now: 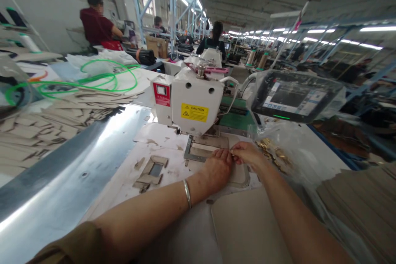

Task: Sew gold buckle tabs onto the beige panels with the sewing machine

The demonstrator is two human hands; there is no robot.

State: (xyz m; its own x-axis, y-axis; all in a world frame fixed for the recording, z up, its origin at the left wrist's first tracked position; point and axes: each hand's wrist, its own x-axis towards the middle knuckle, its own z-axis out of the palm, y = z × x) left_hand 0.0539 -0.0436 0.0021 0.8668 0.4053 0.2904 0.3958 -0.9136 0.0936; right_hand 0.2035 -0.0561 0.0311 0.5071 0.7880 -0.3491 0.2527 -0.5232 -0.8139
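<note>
My left hand [218, 169] lies on a beige piece of material [239, 175] under the white sewing machine [192, 105], fingers pressed together and flat against it. My right hand [249, 154] meets it from the right, its fingers pinched at the material's edge on something too small to name. Both hands sit just in front of the grey metal clamp frame [193, 154] below the machine head. A silver bangle [187, 194] circles my left wrist.
A plastic bag of gold metal parts [272, 152] lies right of my hands. A plastic-wrapped control screen [292, 99] stands at the right. Stacks of beige cut pieces [46, 123] and a green hose [102, 78] fill the left. Several people work at the back.
</note>
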